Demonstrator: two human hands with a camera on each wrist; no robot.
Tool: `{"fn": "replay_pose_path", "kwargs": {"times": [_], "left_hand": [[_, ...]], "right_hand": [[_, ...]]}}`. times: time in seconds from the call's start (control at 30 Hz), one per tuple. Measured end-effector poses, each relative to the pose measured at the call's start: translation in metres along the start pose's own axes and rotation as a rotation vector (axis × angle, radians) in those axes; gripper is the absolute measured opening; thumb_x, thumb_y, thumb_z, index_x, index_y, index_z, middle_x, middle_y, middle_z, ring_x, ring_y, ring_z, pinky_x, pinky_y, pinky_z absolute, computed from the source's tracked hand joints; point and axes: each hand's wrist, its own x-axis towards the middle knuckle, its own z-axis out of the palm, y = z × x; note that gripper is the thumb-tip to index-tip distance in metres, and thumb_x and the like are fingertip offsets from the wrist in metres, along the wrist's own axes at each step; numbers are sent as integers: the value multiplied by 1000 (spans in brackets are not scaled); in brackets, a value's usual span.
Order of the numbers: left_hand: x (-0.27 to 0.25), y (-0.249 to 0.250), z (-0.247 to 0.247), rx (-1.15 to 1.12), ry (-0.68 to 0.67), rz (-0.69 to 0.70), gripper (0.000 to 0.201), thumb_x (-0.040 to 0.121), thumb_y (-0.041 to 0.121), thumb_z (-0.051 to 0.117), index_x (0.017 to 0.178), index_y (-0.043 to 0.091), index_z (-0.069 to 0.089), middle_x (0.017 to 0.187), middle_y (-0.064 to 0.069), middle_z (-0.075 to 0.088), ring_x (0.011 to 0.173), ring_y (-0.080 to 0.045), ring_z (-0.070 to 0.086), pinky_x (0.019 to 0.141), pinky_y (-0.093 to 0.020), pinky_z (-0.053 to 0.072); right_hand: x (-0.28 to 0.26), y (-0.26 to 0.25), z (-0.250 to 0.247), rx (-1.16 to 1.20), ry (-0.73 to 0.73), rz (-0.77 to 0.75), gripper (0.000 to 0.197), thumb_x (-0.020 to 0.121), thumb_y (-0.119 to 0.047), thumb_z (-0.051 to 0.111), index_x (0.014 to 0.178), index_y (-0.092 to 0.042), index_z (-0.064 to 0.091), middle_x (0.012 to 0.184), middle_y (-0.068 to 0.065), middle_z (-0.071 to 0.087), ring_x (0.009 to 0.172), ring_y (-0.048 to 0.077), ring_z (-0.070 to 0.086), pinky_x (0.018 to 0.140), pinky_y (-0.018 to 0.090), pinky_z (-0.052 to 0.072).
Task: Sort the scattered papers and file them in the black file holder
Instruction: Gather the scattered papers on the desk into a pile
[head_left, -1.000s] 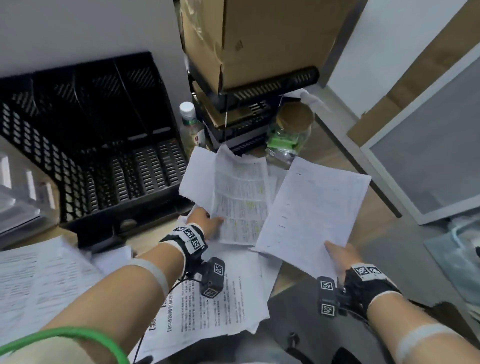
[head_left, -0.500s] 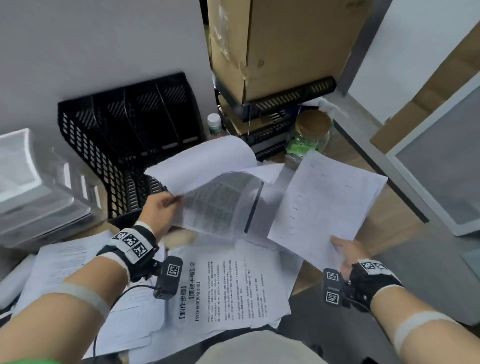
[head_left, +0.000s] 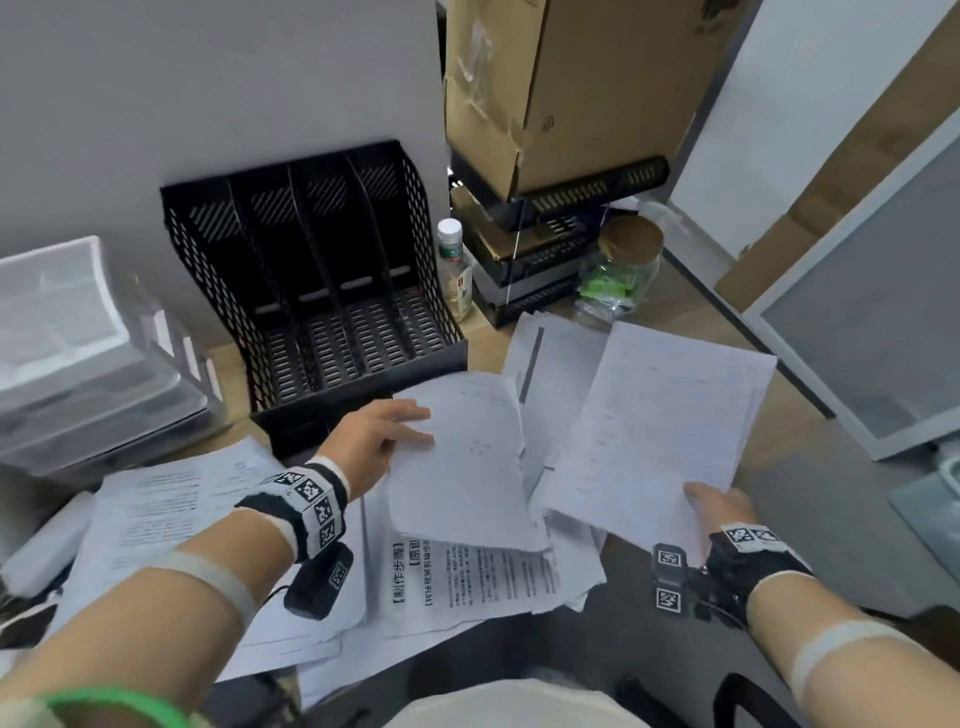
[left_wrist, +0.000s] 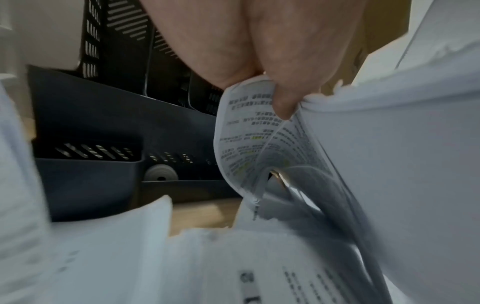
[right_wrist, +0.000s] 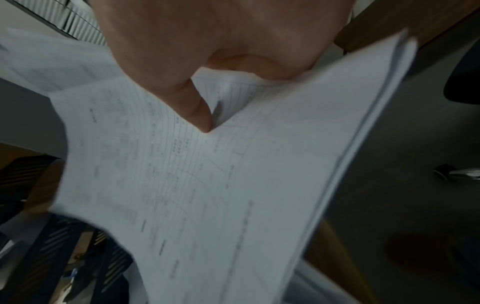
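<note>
Left hand: (head_left: 374, 441) pinches the near left edge of a bent bundle of sheets (head_left: 462, 457), fingers on top, thumb curled under; the wrist view shows printed pages folding around the thumb (left_wrist: 283, 96).
Right hand: (head_left: 722, 512) grips a second bundle of sheets (head_left: 660, 431) at its near right corner, thumb (right_wrist: 192, 107) pressed on the upper face, fingers curled beneath; this bundle is lifted and tilted, at 3 o'clock of the left bundle, the two near but apart.
File holder: (head_left: 311, 291) black, perforated, four slots with nothing in them, standing on the desk (head_left: 488, 327) against the wall at 11 o'clock of the left hand; the left bundle's far corner lies just beside its front lip.
Loose papers: (head_left: 467, 577) spread flat on the desk under both hands, more at 8 o'clock (head_left: 156, 525).
Small bottle: (head_left: 454, 270) white cap, at 3 o'clock of the file holder, just beside it.
Glass jar: (head_left: 621, 270) cork lid, green contents, at 12 o'clock of the right bundle.
Cardboard box: (head_left: 571, 88) on stacked black trays, behind the jar.
Clear tray: (head_left: 78, 353) at 9 o'clock of the file holder.
</note>
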Motion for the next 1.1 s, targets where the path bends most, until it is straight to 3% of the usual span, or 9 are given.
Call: {"fn": "replay_pose_path", "kwargs": {"times": [0.13, 0.2, 0.3, 0.4, 0.57, 0.7, 0.83, 0.97, 1.1], "left_hand": [[-27, -26, -6, 131, -42, 37, 58, 77, -24, 54, 94, 24, 81, 126, 5, 60, 125, -26, 57, 108, -44, 46], [-42, -36, -9, 293, -257, 1, 63, 75, -20, 53, 99, 32, 79, 138, 4, 56, 134, -25, 46, 110, -46, 42], [-58, -42, -4, 318, -533, -290, 57, 85, -7, 46, 114, 35, 72, 146, 7, 46, 141, -17, 37, 114, -28, 32], [-44, -32, 6, 215, -442, -415, 49, 88, -1, 46, 109, 36, 72, 129, 4, 62, 126, -17, 56, 107, -22, 38], [31, 10, 29, 81, -342, -439, 39, 92, 8, 48, 100, 36, 73, 113, 2, 66, 107, -20, 64, 97, -34, 51], [97, 46, 61, -99, -282, -441, 37, 93, 6, 49, 120, 25, 67, 126, -4, 63, 115, -21, 61, 98, -34, 52], [148, 63, 92, -119, -354, -624, 58, 96, 23, 53, 150, 19, 34, 142, -15, 52, 126, -33, 54, 99, -36, 46], [176, 60, 117, -209, -289, -815, 65, 95, 33, 58, 147, 8, 29, 137, -17, 55, 120, -36, 56, 95, -38, 48], [192, 54, 127, -289, -246, -809, 65, 91, 34, 68, 143, 5, 42, 135, -12, 60, 117, -30, 60, 90, -30, 47]], "right_hand": [[-4, -5, 6, 7, 26, -37, 41, 87, -7, 60, 125, 9, 55, 126, 21, 61, 90, 27, 55, 80, 31, 39], [-8, -9, 13, -20, 7, -55, 40, 88, -6, 59, 125, 8, 55, 128, 22, 60, 94, 30, 57, 80, 30, 39], [-10, -11, 22, -88, -32, -70, 41, 89, -9, 58, 127, 6, 53, 129, 22, 59, 98, 34, 58, 80, 32, 40], [-3, -11, 27, -170, -44, -71, 42, 90, -13, 56, 129, 5, 52, 130, 22, 58, 104, 36, 58, 81, 32, 41], [20, -16, 29, -292, -84, -66, 40, 92, -15, 54, 130, -2, 53, 128, 18, 60, 103, 35, 58, 79, 28, 39], [45, -28, 35, -342, -129, -52, 36, 88, -18, 57, 122, -6, 60, 117, 15, 65, 93, 31, 59, 81, 29, 44], [72, -36, 48, -326, -183, -50, 37, 78, -26, 61, 113, -15, 65, 105, 6, 70, 96, 32, 65, 91, 38, 52], [96, -42, 64, -315, -220, -48, 37, 73, -26, 60, 107, -14, 68, 98, 5, 72, 90, 31, 68, 89, 39, 55], [100, -55, 84, -337, -272, -67, 29, 82, -14, 54, 108, -8, 67, 104, 10, 70, 91, 29, 65, 82, 32, 52]]}}
